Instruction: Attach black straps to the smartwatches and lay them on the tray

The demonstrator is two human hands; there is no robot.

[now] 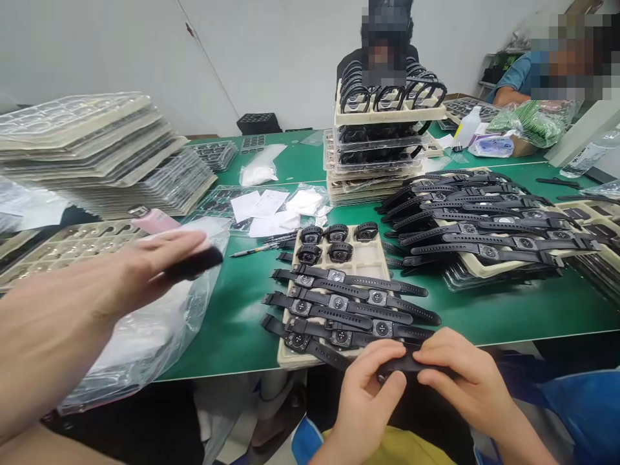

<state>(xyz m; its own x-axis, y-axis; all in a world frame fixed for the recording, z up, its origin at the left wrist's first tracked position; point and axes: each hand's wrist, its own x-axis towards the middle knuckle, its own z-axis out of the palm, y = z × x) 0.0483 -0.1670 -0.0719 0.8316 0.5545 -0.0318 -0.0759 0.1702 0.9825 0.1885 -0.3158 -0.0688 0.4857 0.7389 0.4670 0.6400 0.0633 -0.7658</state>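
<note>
At the table's near edge my left hand [371,394] and my right hand [462,371] pinch a black smartwatch strap [411,359] between thumbs and fingers. The watch body, if attached, is mostly hidden by my fingers. Just beyond them sits a cream tray [371,254]. Several smartwatches with straps stretched out, like this smartwatch [341,337], lie across its near part with their backs up. In the far slots, several have their straps closed into loops, one being this looped watch [340,250]. Some far-right slots hold nothing.
A co-worker's hand [159,258] reaches in from the left with a blurred dark object. Stacked trays [97,148] stand at the left. Watches cover another stack [484,223] at the right. Behind rises a tray tower [382,116]. Papers [264,203] lie mid-table. Two people sit beyond.
</note>
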